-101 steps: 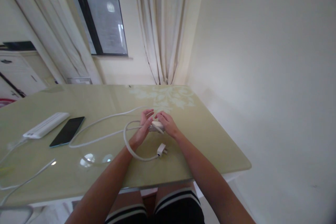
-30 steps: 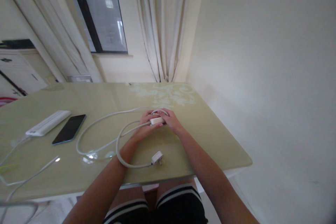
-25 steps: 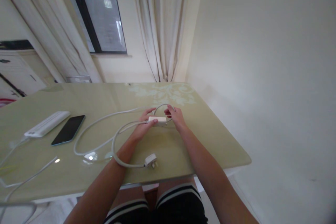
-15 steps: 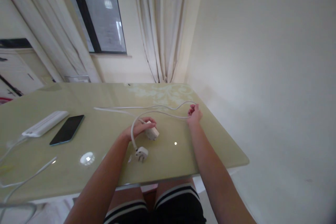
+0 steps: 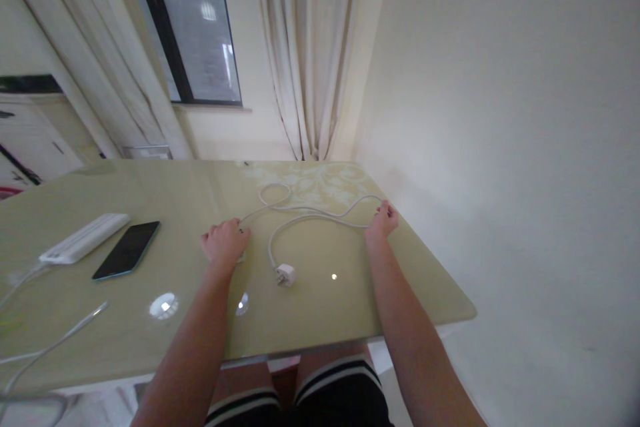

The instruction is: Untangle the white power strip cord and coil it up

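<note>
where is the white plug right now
In the head view the white plug lies on the glass table, between the person's forearms, nearer the left hand, at the near end of the white cable.

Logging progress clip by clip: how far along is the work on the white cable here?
Done: the white power cable lies spread across the glossy green table, white plug loose. In hand: left hand covers one end, grip hidden; right hand pinches the far bend. Left, likely: a loop and slack curves to straighten or gather.
</note>
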Demonstrator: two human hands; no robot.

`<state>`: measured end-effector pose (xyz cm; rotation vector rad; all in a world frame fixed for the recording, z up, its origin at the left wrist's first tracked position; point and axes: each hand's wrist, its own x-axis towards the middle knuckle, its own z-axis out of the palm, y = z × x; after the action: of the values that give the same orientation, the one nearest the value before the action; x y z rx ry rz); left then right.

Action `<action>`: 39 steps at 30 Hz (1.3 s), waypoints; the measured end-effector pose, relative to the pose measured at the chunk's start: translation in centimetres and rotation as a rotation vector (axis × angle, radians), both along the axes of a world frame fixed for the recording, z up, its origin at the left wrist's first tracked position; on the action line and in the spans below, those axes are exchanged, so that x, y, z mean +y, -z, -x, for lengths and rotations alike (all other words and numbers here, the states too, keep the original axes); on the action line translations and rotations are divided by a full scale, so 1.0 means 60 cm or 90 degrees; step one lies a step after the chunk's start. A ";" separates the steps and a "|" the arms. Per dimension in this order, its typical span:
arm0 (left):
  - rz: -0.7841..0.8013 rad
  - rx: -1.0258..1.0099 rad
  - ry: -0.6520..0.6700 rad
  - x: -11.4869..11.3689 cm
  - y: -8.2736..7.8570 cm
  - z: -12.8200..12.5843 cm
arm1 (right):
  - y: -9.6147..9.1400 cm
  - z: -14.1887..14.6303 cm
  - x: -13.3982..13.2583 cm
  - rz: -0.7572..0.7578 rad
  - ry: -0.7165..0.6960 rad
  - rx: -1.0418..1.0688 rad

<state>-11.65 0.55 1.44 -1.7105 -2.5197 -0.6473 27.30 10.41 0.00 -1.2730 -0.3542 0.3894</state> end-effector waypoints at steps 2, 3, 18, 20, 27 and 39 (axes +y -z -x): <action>-0.032 0.057 0.011 -0.007 -0.006 -0.001 | -0.005 0.001 -0.003 0.006 0.014 -0.051; -0.055 0.064 0.029 -0.008 -0.009 -0.007 | -0.007 0.003 -0.006 0.007 0.015 -0.074; -0.067 -0.312 0.291 0.015 0.030 -0.117 | -0.058 0.070 -0.085 -0.077 0.003 -0.569; -0.124 -0.415 0.289 0.012 0.020 -0.126 | -0.061 0.094 -0.108 -0.100 -0.075 -0.664; -0.381 -0.483 0.341 -0.034 -0.002 -0.159 | -0.027 0.209 -0.133 0.012 -0.662 -0.491; -0.215 -0.307 0.449 -0.009 0.003 -0.136 | -0.081 0.196 -0.127 -0.116 -0.704 0.466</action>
<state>-3.47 -0.01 1.27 -2.5099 -1.7773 -1.5780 15.57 2.80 4.87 -0.5768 -0.4200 1.6612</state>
